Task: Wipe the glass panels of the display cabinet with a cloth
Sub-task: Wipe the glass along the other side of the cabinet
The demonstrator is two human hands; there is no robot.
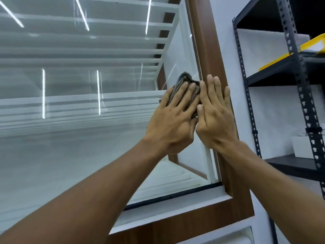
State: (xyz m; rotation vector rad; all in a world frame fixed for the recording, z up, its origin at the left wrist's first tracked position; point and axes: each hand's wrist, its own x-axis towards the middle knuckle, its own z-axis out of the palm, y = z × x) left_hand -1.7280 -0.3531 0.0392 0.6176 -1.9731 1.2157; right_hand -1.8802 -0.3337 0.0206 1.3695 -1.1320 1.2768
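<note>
The grey cloth [185, 79] is lying bunched against the glass panel [79, 85], close to the pane's right edge, and both hands are pressing it there. The left hand [173, 120] is covering most of it with straight, slightly spread fingers; this grip is not clamping anything, only pushing flat. The right hand [215, 117] is sitting just beside it, thumb side touching the left hand. Its grip is likewise flat and apart. Its thumb and forefinger seem to be reaching onto the cloth, while the outer fingers are resting on the brown wooden frame [207, 41]. A crumpled fold is poking out above the left fingertips.

The cloth is looking soft, thin and light, so it is likely to slip or ruck up under a flat palm; gathering a fold beneath the fingers would probably be giving a surer hold. The glass is looking stiff, smooth and breakable, so even pressure seems wiser than a hard shove.

Right of the right grip, a dark metal rack [274, 72] is standing, carrying a yellow tray [274, 62] above grip height and a white box [300, 147] below it.
</note>
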